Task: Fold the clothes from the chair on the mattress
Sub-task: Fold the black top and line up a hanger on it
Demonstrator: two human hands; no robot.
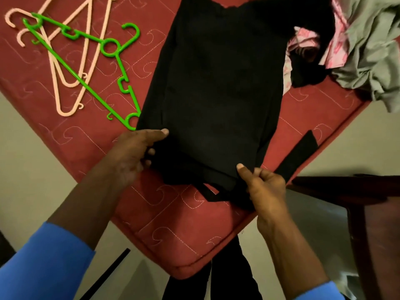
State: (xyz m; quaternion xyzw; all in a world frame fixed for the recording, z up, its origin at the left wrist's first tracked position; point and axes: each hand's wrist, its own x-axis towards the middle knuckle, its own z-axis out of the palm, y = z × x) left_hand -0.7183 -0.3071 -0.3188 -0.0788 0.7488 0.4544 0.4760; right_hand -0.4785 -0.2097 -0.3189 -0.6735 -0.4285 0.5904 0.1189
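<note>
the red mattress (pixel 164 213) lay cornerwise, its corner pointing to the bottom of the frame, with pale floor on either side. we saw bare mattress between the black garment (pixel 216 94) and that corner, and a strip more along the right edge. at the upper left a green hanger (pixel 71 69) lay over pink hangers (pixel 67 113), its lower end touching the garment's left side. at the upper right a crumpled pile of grey cloth (pixel 368 50) and pink cloth (pixel 303 40) crowded the garment's shoulder.

the garment's top was cut off by the upper edge of the frame, and its folds were too dark for us to read. a black strap (pixel 300 152) trailed toward the mattress's right edge. a dark wooden frame (pixel 337 187) stood at the lower right, only partly in view.

the garment lay flat in the middle of the mattress. our left hand (pixel 134 156) gripped its lower left corner, thumb on top, fingers curled under. our right hand (pixel 266 191) pinched its lower right corner.
</note>
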